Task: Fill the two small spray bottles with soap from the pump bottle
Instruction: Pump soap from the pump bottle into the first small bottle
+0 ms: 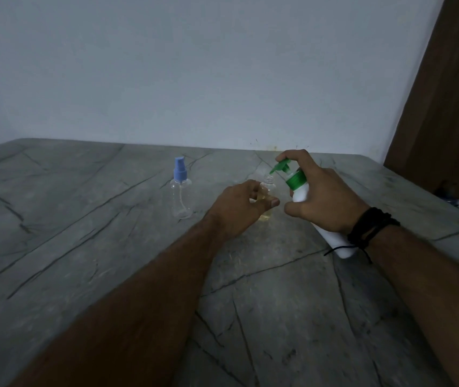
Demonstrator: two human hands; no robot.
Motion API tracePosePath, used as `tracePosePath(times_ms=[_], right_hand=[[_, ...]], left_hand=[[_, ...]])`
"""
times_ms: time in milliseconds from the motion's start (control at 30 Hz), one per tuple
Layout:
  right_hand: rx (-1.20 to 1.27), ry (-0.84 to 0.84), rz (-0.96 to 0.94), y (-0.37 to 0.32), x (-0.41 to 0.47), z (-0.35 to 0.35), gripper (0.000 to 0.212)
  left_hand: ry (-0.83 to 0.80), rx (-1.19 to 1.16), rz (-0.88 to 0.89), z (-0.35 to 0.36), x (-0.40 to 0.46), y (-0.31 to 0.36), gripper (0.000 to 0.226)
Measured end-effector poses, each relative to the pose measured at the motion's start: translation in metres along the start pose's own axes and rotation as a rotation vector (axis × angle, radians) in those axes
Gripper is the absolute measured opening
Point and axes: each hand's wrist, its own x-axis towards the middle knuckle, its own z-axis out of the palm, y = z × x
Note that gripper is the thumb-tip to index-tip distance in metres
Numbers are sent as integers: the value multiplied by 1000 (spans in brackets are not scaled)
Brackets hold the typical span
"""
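The open small bottle (pixel 267 201), partly filled with yellow soap, is gripped by the left hand (pixel 239 205). The tilted pump bottle (pixel 301 188) is held by the right hand (pixel 326 196), nozzle above the opening.

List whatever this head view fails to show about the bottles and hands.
- Open spray bottle: its side and fill level are partly hidden by the left hand.
- Pump bottle: its middle is covered by the right hand and wrist.
- That bottle's removed sprayer cap: nowhere in frame.
- Soap flow at the green nozzle: too small and dim.
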Motion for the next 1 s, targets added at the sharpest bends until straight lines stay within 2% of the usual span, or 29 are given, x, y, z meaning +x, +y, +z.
tracePosePath(times_ms=[200, 433, 600, 733, 1000], right_hand=[[9, -4, 2, 0, 0, 0, 68], [0, 2, -5, -1, 0, 1, 72], [7, -2, -3, 0, 0, 0, 68], [-5, 2, -4, -1, 0, 0, 72], [-3, -6, -3, 0, 0, 1, 70]], left_hand=[[14, 8, 24, 1, 0, -1, 42], [-11, 5, 5, -1, 1, 0, 29], [-1, -5, 19, 0, 1, -1, 38], [-2, -5, 8, 0, 2, -2, 33], [-5, 0, 12, 0, 1, -2, 38]])
